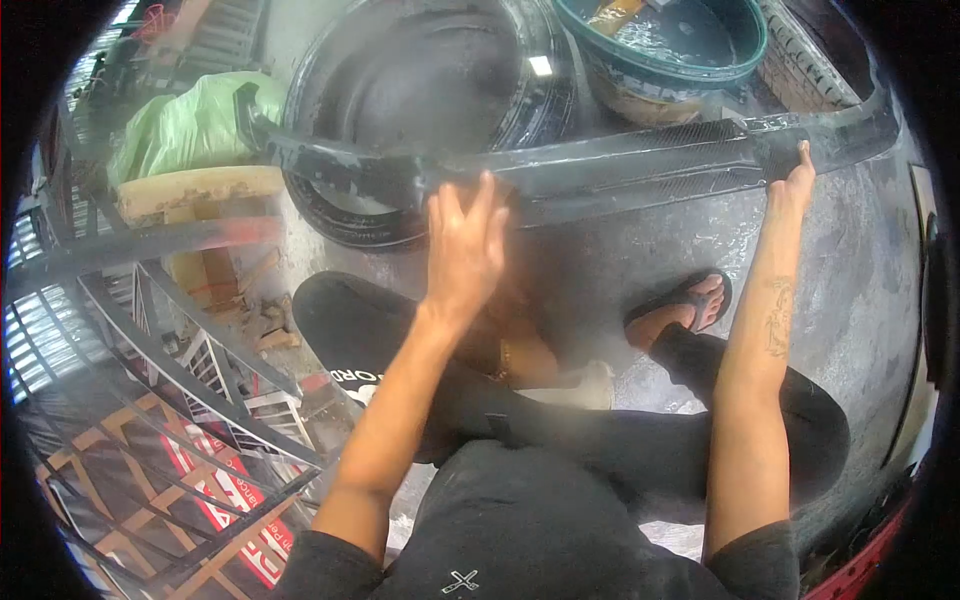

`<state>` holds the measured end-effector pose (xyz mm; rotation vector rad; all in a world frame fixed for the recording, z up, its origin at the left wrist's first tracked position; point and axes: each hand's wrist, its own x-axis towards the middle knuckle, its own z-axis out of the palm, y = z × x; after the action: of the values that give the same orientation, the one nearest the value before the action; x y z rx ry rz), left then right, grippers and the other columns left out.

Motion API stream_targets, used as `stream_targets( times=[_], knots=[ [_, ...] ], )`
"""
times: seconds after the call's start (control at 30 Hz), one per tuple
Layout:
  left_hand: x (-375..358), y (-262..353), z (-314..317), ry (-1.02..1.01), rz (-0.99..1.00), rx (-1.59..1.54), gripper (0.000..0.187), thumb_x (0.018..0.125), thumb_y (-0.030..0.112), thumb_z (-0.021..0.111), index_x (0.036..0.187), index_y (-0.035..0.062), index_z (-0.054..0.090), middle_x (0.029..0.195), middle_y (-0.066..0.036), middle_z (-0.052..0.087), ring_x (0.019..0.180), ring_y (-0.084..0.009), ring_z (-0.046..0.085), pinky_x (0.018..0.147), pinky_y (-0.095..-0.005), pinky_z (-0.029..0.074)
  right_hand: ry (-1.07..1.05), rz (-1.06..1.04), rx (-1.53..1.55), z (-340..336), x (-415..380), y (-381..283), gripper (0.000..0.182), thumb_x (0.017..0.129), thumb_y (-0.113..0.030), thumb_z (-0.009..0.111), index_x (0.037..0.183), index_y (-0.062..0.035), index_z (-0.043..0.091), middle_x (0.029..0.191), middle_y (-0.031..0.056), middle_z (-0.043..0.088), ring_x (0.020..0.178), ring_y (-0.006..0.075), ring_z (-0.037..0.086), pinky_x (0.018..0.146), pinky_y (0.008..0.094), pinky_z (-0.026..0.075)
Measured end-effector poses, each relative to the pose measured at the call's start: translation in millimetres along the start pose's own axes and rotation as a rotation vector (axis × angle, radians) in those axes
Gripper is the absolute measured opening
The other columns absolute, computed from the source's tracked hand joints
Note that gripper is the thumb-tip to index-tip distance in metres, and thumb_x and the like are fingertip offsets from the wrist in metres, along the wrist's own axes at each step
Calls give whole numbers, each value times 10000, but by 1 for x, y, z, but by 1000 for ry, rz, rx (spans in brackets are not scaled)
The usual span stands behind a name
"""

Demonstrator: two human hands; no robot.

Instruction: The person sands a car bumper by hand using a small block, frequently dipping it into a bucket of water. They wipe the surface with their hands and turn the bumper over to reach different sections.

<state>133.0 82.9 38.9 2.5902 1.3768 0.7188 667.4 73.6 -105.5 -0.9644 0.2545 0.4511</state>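
A long, wet, black carbon-fibre panel (620, 165), shaped like a car body part, stretches across in front of me with upturned ends. My right hand (792, 187) grips its lower edge toward the right end, thumb on the face and the other fingers hidden behind. My left hand (466, 240) is at the panel left of its middle, slightly blurred. Its fingers are apart and reach up over the lower edge. I cannot make out anything under the fingertips. Behind the panel's left half lies a black tyre (540, 80), partly covered by it.
A green tub (585, 45) of water stands behind the panel. A pale green plastic bag (200, 125) lies at the upper left. Black metal frames (190, 350) and a red printed sheet (225, 490) fill the left side. My sandalled foot (685, 310) rests on the wet concrete floor (850, 270).
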Motion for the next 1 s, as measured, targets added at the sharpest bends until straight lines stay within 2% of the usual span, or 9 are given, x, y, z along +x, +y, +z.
stream_targets(
  times=[0.27, 0.33, 0.37, 0.43, 0.57, 0.63, 0.7, 0.77, 1.0],
  knots=[
    [65, -95, 18, 313, -355, -126, 389, 1011, 251, 739, 1294, -16, 740, 1119, -238, 713, 1048, -323, 689, 956, -435, 537, -67, 12, -84, -11, 18, -3, 430, 906, -179, 867, 1212, 74, 704, 1220, 164, 748, 1065, 316, 739, 994, 478, 582],
    [42, -105, 0, 280, -466, -379, 491, 1038, 355, 686, 1351, -23, 696, 1295, -274, 678, 1259, -402, 630, 1117, -480, 458, -53, -31, -175, -11, 16, -16, 535, 894, -248, 892, 1231, 107, 677, 1229, 186, 744, 1085, 304, 728, 1010, 469, 572],
    [30, -109, -6, 259, -453, -376, 499, 1034, 361, 696, 1350, -25, 696, 1297, -257, 687, 1257, -399, 637, 1120, -470, 461, 240, -547, -506, 0, -5, -28, 617, 886, -288, 903, 1250, 142, 652, 1225, 197, 741, 1096, 297, 721, 1021, 460, 563],
    [12, -107, -21, 268, -488, -378, 497, 1035, 360, 695, 1349, -25, 696, 1308, -257, 685, 1263, -393, 636, 1124, -466, 458, 176, -1015, -687, 43, -55, -59, 693, 893, -358, 897, 1269, 163, 639, 1223, 200, 739, 1115, 277, 705, 1039, 439, 543],
    [-5, -106, -33, 224, -572, -415, 506, 1047, 365, 684, 1374, -21, 678, 1326, -261, 674, 1273, -386, 629, 1116, -462, 459, -940, -878, -836, 155, -214, -71, 339, 1037, -255, 696, 1300, -46, 741, 1288, 49, 746, 1176, 181, 690, 1054, 348, 525],
    [-3, -109, -27, 237, -561, -434, 512, 1051, 365, 680, 1387, -22, 669, 1324, -263, 669, 1270, -387, 628, 1107, -466, 463, -1388, -543, -1180, 173, -291, -30, 502, 909, -268, 789, 1386, -135, 710, 1339, 69, 732, 1240, 191, 666, 1103, 344, 489],
    [-7, -116, -15, 293, -454, -381, 456, 1054, 324, 718, 1382, 9, 690, 1095, -130, 745, 990, -203, 695, 898, -344, 542, -1777, -584, -1327, 158, -343, 17, 1090, 740, -671, 888, 1554, -43, 526, 1510, 245, 586, 1385, 360, 592, 1179, 481, 458],
    [-9, -91, -26, 236, -376, -330, 456, 1058, 302, 703, 1395, -4, 676, 1103, -151, 686, 999, -239, 679, 897, -367, 538, -1903, -683, -1784, 125, -355, 62, 1481, 537, -725, 950, 1662, -20, 293, 1680, 246, 378, 1562, 448, 350, 1279, 624, 288],
    [27, -92, 7, 149, -166, -211, 415, 1021, 211, 702, 1368, -17, 697, 1114, -259, 584, 1044, -425, 597, 949, -486, 494, -1795, -1016, -1686, 91, -351, 87, 1260, 587, -428, 967, 1630, -60, 363, 1499, 177, 555, 1334, 393, 568, 1135, 544, 430]
  ],
)
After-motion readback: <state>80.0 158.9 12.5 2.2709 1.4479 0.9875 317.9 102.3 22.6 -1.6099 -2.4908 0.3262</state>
